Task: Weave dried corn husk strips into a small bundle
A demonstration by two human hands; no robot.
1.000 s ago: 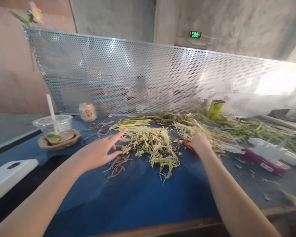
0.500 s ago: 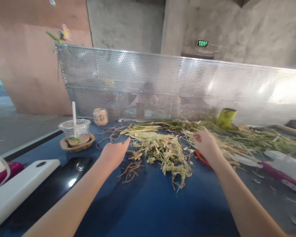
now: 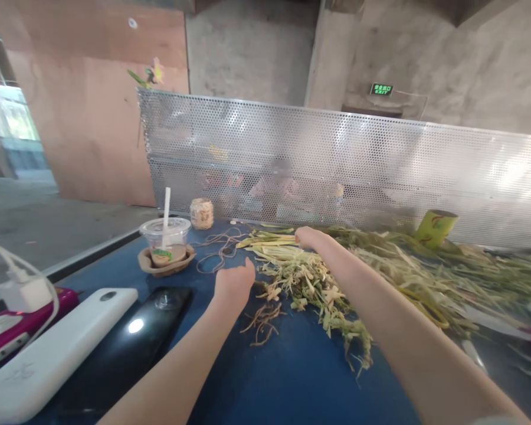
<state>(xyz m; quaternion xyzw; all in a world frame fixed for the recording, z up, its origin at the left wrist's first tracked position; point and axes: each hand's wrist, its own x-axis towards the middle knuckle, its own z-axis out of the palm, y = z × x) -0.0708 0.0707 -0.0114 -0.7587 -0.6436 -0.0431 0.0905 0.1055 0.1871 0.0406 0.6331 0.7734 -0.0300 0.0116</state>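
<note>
- Strips (image 3: pixel 272 254) of pale yellow-green plant lie side by side just above the centre of the frame, flat on the blue table (image 3: pixel 265 378).
- Right hand (image 3: pixel 312 238) is at their right end, thumb side down, fingers curled under and out of my sight; it looks to be touching them, but I can't tell from where I stand whether it pinches one.
- Left hand (image 3: pixel 234 282) hangs near the middle of the frame, left of the shredded pile (image 3: pixel 312 286), index finger poking forward and the others folded in; whether anything is tucked inside I can't say.
- Those strips look light and dry, I'd judge, bendy along their length yet ready to split if creased hard or twisted.
- Gripping one near its end, flat between thumb and fingertip, seems kindest; a mid-length tug could drag its neighbours along.
- Loose curls in the shredded pile look softer and tangled, likely to come up in clumps and shed bits.
- Brown fibres (image 3: pixel 263 321), below the left hand's fingertip, look thin and wiry, and probably want a fine pinch.
- Thin string (image 3: pixel 216 251), left of centre, appears limp and apt to snag.
</note>
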